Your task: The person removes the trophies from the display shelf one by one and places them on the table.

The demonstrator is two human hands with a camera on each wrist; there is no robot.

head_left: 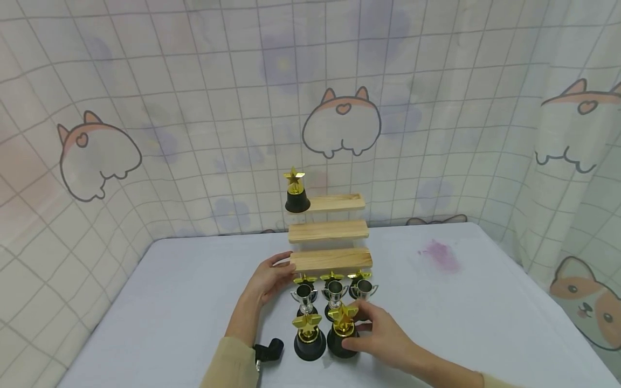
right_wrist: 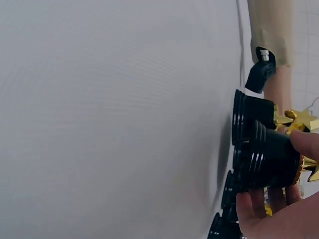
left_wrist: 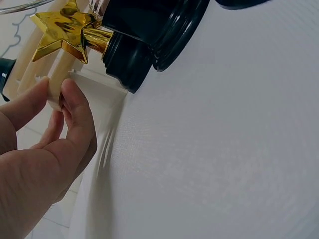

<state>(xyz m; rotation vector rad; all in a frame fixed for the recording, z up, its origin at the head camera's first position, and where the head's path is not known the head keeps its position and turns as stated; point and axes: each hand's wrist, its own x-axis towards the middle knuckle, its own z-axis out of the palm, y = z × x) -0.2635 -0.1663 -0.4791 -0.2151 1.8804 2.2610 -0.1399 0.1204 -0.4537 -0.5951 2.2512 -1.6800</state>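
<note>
My left hand (head_left: pixel 268 277) is at the left end of the lowest wooden shelf (head_left: pixel 332 260). In the left wrist view, its thumb and fingers pinch the end of that pale board (left_wrist: pixel 58 82). At the front, my right hand (head_left: pixel 385 335) grips a gold star trophy (head_left: pixel 335 345) by its black base. The right wrist view shows this trophy's base (right_wrist: pixel 274 158) between thumb and fingers, tilted and seemingly off the table. Just left of it stands another star trophy (head_left: pixel 309 345). Another gold star trophy (head_left: pixel 297 200) sits at the left end of the top shelf.
Silver cups (head_left: pixel 305 295) stand in a row behind the front star trophies. More star trophies (head_left: pixel 359 276) line up behind them, before the shelf. The middle shelf (head_left: pixel 328 231) is also wooden. A black camera (head_left: pixel 275 349) is strapped to the left wrist. Patterned curtain (head_left: pixel 223 134) surrounds the white table (head_left: pixel 194 302).
</note>
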